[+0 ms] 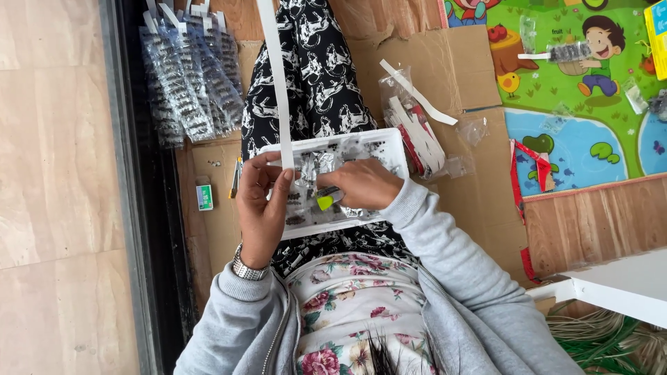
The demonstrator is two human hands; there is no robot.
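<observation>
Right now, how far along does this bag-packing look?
Done: a heap of filled clear bags lies on the cardboard beside the legs. In hand: the left hand pinches a clear bag and a white strip, while the right hand holds a yellow-green tool. Left: small dark pieces in the white tray.

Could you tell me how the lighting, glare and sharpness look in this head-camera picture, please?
In the head view, soft even daylight casts no hard shadows; the clear bag over the white tray glints, hiding its small dark contents; the left hand and right hand are sharp; the stack of packets shows specular streaks; the frame edges bend slightly from a wide lens.
</observation>
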